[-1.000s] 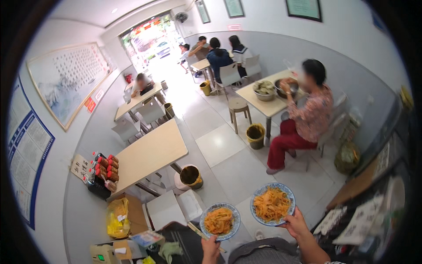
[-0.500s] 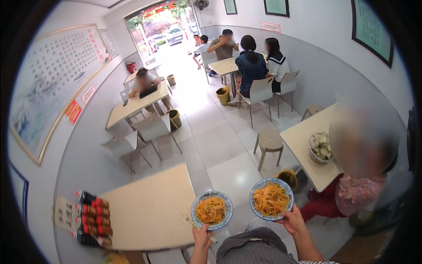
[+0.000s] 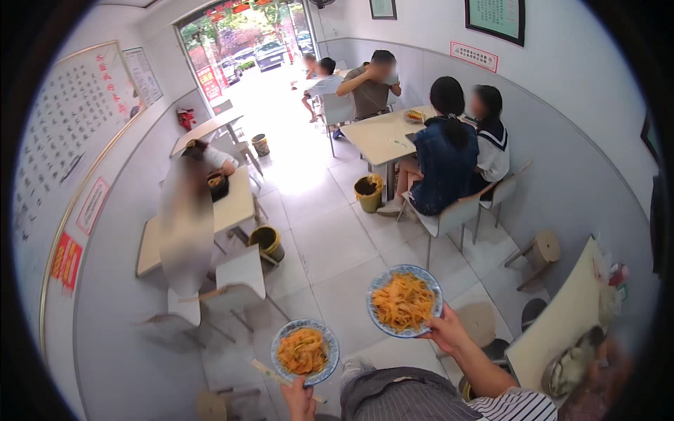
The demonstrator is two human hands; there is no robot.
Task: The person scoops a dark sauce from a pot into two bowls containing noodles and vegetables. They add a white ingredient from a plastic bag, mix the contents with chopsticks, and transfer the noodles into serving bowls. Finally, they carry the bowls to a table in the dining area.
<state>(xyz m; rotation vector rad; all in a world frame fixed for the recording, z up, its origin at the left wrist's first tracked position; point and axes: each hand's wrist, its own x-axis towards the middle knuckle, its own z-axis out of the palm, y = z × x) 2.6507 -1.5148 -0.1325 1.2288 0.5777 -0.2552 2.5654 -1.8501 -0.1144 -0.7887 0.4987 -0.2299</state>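
My left hand point(image 3: 300, 400) grips the lower edge of a blue-and-white patterned bowl point(image 3: 275, 349) filled with orange-brown noodles point(image 3: 302, 351). A pair of chopsticks in a paper wrapper point(image 3: 267, 372) runs under that bowl and is pinched in the same hand. Farther forward and to the right, my right hand point(image 3: 447, 328) has its thumb on the rim of a matching bowl point(image 3: 372, 306), heaped with similar noodles point(image 3: 404, 302). Both bowls are held in the air, apart from each other, in front of my striped apron point(image 3: 400, 396). The fingers beneath the bowls are hidden.
Diners sit at a table point(image 3: 368, 138) ahead on the right and another table point(image 3: 235, 208) on the left. White chairs point(image 3: 240, 275) and a yellow bin point(image 3: 368, 196) flank the tiled aisle point(image 3: 326, 242). At right stand stools point(image 3: 544, 250) and a table point(image 3: 554, 330) bearing a bowl point(image 3: 565, 375).
I have moved forward with both bowls in hand. The table with bottles at left has gone out of view; the seated diners appear closer. My right hand has shifted up and left.
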